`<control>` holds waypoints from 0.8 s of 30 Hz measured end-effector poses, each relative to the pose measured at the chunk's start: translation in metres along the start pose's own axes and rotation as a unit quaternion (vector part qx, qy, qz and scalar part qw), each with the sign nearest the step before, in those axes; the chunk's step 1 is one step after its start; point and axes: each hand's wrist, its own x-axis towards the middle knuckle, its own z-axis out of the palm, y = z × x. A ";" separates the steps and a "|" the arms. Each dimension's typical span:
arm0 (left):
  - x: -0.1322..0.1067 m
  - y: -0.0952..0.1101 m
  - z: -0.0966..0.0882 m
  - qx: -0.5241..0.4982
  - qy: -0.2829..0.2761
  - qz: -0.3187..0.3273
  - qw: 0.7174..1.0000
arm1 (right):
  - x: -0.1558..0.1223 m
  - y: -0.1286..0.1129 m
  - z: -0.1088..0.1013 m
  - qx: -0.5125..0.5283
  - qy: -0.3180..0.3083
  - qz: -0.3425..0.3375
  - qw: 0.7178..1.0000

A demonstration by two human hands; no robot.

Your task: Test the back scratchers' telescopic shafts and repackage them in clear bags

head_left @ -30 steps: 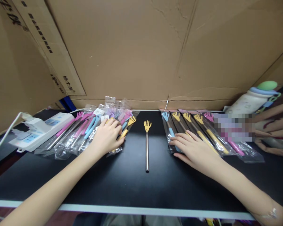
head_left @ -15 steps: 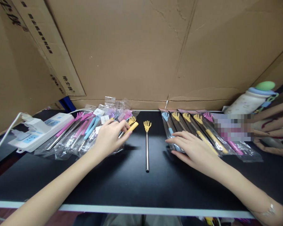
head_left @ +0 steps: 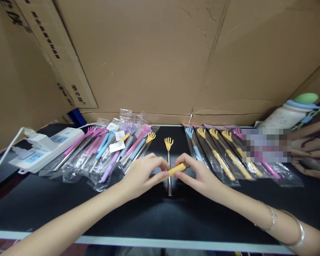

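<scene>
Between my two hands is a short yellow handle sleeve (head_left: 178, 169), held level above the table. My left hand (head_left: 146, 172) pinches its left end. At the other end, the fingers of my right hand (head_left: 201, 174) are closed on it. Beneath the sleeve lies a back scratcher (head_left: 168, 144) with a yellow claw head and a bare metal rod, pointing away from me. The sleeve crosses over the rod, apart from its lower end.
Bagged back scratchers (head_left: 113, 165) in several colours lie in a pile at left, beside a white power strip (head_left: 56, 140). More bagged scratchers (head_left: 224, 163) are lined up at right. A bottle (head_left: 282, 115) leans behind them, near another person's hand (head_left: 312, 153). Cardboard (head_left: 149, 64) walls the back.
My left hand has brought the yellow sleeve right, from the left pile to above the rod. My right hand has left the bagged blue scratcher and moved left onto the sleeve.
</scene>
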 end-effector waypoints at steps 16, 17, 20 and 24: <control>0.012 -0.070 -0.040 0.362 0.058 -0.157 0.917 | 0.001 0.021 -0.015 0.150 0.071 0.095 0.982; 0.012 -0.069 -0.041 0.356 0.062 -0.157 0.919 | 0.001 0.022 -0.015 0.149 0.067 0.091 0.982; 0.014 -0.067 -0.048 0.342 0.098 -0.154 0.922 | 0.000 0.022 -0.016 0.138 0.074 0.086 0.984; 0.013 -0.062 -0.060 0.326 0.186 -0.185 0.908 | -0.001 0.019 -0.020 0.098 0.097 0.083 0.987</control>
